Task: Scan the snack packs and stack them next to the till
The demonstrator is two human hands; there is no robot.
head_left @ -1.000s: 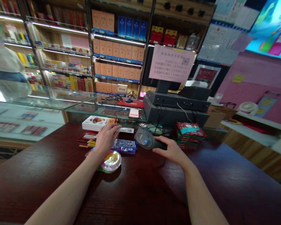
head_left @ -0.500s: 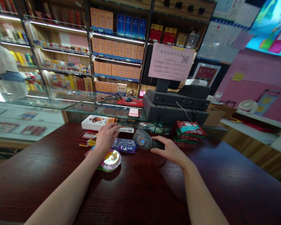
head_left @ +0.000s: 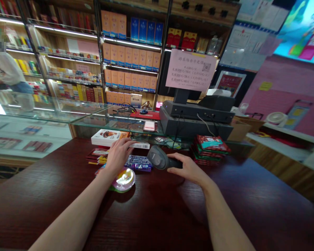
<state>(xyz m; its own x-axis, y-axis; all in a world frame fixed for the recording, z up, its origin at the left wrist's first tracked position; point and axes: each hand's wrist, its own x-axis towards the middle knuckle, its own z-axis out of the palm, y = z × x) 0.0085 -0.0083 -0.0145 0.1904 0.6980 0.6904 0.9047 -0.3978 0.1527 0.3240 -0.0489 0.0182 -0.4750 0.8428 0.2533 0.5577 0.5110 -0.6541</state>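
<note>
My left hand (head_left: 119,153) grips the near side of a white box (head_left: 104,138) with a brown and orange picture. The box's barcode end juts out to the right, past my fingers. In my right hand (head_left: 189,169) is a dark grey barcode scanner (head_left: 157,158), its head close to that end. Below my left hand lie purple-blue packets (head_left: 140,164), partly covered by it. A round, shiny, clear-topped pack (head_left: 125,179) lies nearer to me, beside my wrist. Dark red and yellow packets (head_left: 96,156) are left of my hand.
A stack of red and green packets (head_left: 210,148) stands at the right on the dark wooden counter (head_left: 157,216). Behind are a cash register (head_left: 196,118) with hanging cables and a glass display case (head_left: 94,118). A person (head_left: 9,73) stands at the far left.
The blue light on the scanner has gone out, and its head has shifted slightly left. My left hand has stayed on the box. The person at the far left has moved slightly right.
</note>
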